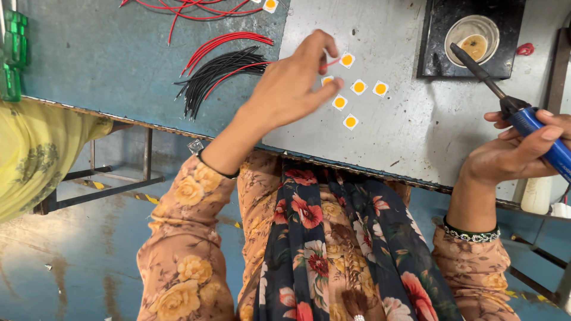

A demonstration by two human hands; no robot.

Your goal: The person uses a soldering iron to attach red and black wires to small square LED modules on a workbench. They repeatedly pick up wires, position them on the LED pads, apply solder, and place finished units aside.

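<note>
My left hand [295, 82] hovers over a grey metal plate [410, 125] and pinches a thin red wire [333, 61] whose end meets one small white square chip with a yellow centre [347, 59]. Several more such chips [359, 87] lie on the plate just right of my fingers, one partly hidden under them. My right hand [517, 151] grips the blue handle of a soldering iron [538, 135], its dark tip [461, 52] pointing up-left, apart from the chips.
A bundle of black and red wires [220, 66] lies on the blue table [89, 53] to the left. A small round cup of brownish paste [472, 38] sits on a black block. Green parts [13, 53] stand at the far left edge, beside another person's yellow sleeve [35, 154].
</note>
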